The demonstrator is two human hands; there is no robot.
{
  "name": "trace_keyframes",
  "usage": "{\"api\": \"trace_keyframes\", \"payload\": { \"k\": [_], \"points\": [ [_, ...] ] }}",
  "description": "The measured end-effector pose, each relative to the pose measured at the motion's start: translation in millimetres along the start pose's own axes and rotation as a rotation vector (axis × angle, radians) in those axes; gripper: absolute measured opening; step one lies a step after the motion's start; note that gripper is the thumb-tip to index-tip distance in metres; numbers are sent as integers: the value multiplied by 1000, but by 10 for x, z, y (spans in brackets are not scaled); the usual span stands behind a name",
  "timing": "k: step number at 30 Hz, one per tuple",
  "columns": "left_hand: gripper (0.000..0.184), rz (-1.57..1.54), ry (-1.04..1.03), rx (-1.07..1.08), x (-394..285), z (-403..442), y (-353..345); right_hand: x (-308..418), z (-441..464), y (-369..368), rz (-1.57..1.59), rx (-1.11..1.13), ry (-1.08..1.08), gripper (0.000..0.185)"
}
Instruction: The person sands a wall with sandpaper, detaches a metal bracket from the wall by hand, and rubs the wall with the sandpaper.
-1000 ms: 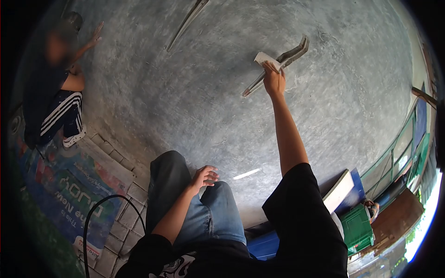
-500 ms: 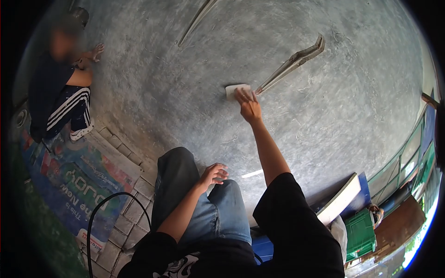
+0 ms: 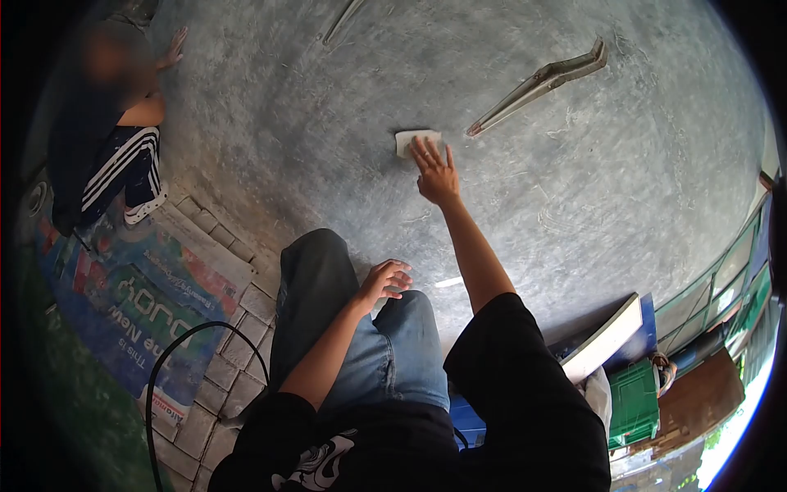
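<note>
My right hand (image 3: 437, 174) reaches up to the grey wall (image 3: 352, 172), its fingers pressing a pale flat sheet (image 3: 418, 141) against the surface. A metal bracket (image 3: 537, 86) juts from the wall to the right of that hand, apart from it. My left hand (image 3: 386, 282) rests near my knees with its fingers loosely curled and apart, and nothing shows in it. Below it are my jeans (image 3: 410, 344).
A co-worker (image 3: 102, 123) crouches at the far left, one hand on the wall. A printed banner (image 3: 131, 303) lies over paving bricks (image 3: 221, 369), near a black cable (image 3: 176, 340). At the right are a white panel (image 3: 605, 340) and green crate (image 3: 633, 406). Another bracket (image 3: 343, 20) is above.
My right hand and the pale sheet have moved left, off the right bracket's lower end, then slightly up. My left hand stays near my knees. The co-worker's hand has shifted on the wall.
</note>
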State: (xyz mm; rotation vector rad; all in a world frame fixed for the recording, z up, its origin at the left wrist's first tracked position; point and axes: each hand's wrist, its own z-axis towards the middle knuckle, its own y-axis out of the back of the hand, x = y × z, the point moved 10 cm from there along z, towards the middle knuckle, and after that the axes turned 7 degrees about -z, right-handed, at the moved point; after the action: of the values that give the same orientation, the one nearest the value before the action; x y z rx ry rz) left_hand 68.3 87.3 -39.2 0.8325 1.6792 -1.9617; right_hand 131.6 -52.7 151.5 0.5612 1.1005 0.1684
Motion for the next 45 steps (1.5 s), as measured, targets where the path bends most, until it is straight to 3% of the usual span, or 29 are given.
{"api": "trace_keyframes", "payload": {
  "k": [3,6,7,9,12,17,22,27,30,33,37,42,45],
  "points": [
    [41,-15,3,-4,3,3,7,157,-306,-155,-23,136,44,73],
    [42,1,-7,6,9,9,3,-192,-354,-12,-103,144,9,72],
    [42,-1,2,9,33,8,5,-362,-346,126,-87,63,-37,71],
    [42,-16,-27,17,15,13,2,-712,-335,264,-57,98,-170,72],
    [42,-1,-10,7,18,10,-4,-814,-434,290,-9,120,-203,73],
    [40,9,-5,-7,16,11,14,-244,-910,-142,-43,169,-60,76],
    [39,25,20,-14,29,-17,-22,190,-1360,-506,-19,409,-1,75],
    [40,21,-1,6,55,-5,-15,-790,-1014,-66,-211,232,-7,79],
    [41,15,-18,9,37,0,-8,-1911,-762,761,-297,59,-419,81],
    [41,17,-3,3,10,-19,-20,-2657,-810,910,-114,4,-728,77],
    [42,0,-7,7,50,-15,-26,-2168,-877,681,-59,-182,-676,75],
    [42,25,13,-6,13,-28,-22,-701,-1134,57,-68,53,-331,80],
    [41,31,1,5,7,-27,-19,-445,-1296,-111,-15,121,-226,82]
  ]
}}
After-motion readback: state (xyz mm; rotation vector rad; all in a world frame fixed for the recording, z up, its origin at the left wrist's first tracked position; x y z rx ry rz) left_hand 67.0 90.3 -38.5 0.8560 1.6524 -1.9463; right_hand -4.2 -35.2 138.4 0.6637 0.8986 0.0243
